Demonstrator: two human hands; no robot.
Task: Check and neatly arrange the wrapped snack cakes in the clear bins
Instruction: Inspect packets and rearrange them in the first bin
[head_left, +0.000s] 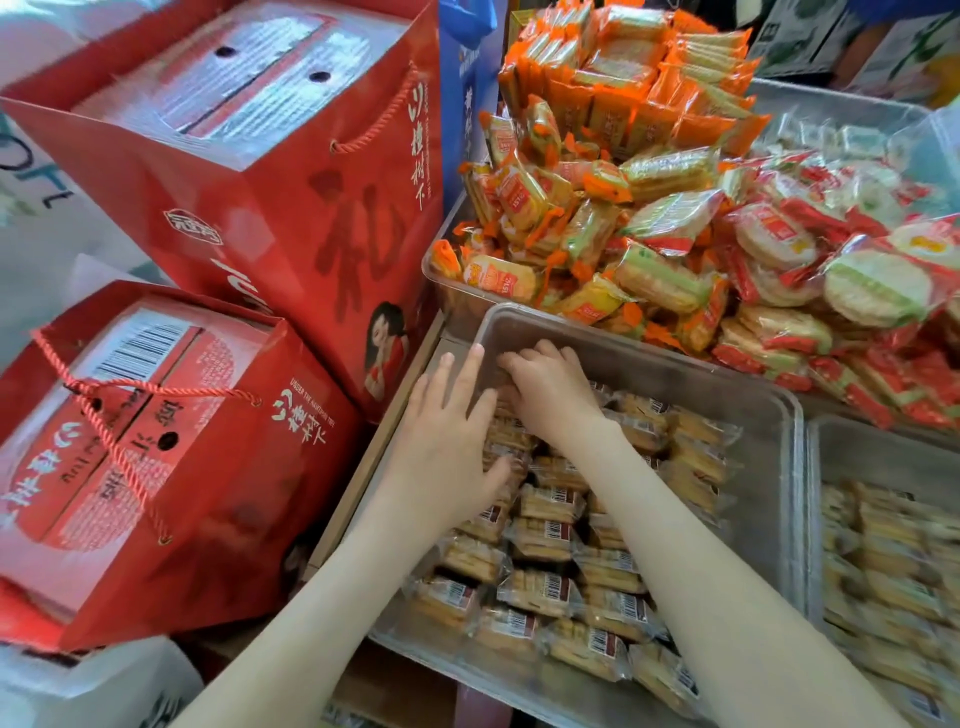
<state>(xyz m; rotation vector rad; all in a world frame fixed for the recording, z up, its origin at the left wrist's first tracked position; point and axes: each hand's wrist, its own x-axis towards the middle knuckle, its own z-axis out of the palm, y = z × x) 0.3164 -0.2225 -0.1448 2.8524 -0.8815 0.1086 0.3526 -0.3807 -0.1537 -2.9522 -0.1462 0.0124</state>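
1. Head view, progress: the wrapped snack cakes (545, 590) fill most of the near clear bin (769, 493), lying in rough rows with the barcodes up. Several sit tilted or overlap, so I judge the tidying to be partway. A bare strip of bin floor shows along the far and right sides.
2. Both hands work at the bin's far-left corner. The left hand (447, 431) has a wide grip: its fingers are straight and spread along the left wall, holding nothing, and its thumb touches the cakes.
3. The right hand (550, 389) curls its fingers down into that corner. I cannot tell whether its grip has closed on a cake.
4. The second clear bin (852, 452) on the right also holds cakes, apparently not yet dealt with.
5. Hard to make out:
   - The corner cakes are hidden under the hands.
   - The second bin is blurred and cut off by the frame edge.
   - The table is hidden beneath the bins.
   - The near rim is partly covered by the forearms.
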